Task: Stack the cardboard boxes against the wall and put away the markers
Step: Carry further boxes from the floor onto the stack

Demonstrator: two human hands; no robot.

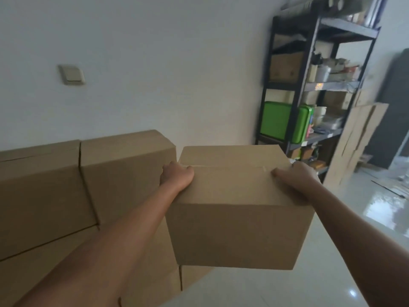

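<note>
The closed cardboard box (232, 202) hangs in the air just right of the stacked boxes (88, 185) along the wall (155, 63). The left hand (177, 175) and right hand (296, 180) clamp its sides, thumbs on top, fingers hidden. Squeezed only by its sides, it could slip or knock the stack. No markers show. Glossy tiled floor (332, 251); a metal shelf rack (309, 85) beyond.

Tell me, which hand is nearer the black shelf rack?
The right hand. It grips the carried box on the side toward the shelf rack; the left hand grips the opposite side, beside the stacked boxes.
</note>
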